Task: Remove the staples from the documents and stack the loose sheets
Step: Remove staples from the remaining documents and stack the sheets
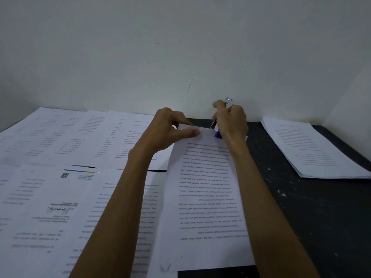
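document [202,197] lies lengthwise in the middle of the table, its far end up near the wall and its print upside down from where i watch. the left hand [170,127] pinches that far edge, thumb flat on top and fingers curled behind it. the right hand [232,121] is wrapped tight round a tool [217,134] with a purple body and metal parts, set against the document's far right corner. i take it for the staple remover. the staple itself is hidden under the hand, so i cannot tell whether it is out; i judge this document is mid-removal.

well apart on the right sits a squared stack of sheets [313,149], which i read as the loose pages already done. on the left, spread papers [60,137] overlap in rows and cover that whole side. from here i cannot tell which are stapled, but if they are, most of the job is left.

the table [321,217] is dark and flecked with pale spots where it shows. behind it stands a plain pale wall [180,47] with a few faint marks, in dim light.
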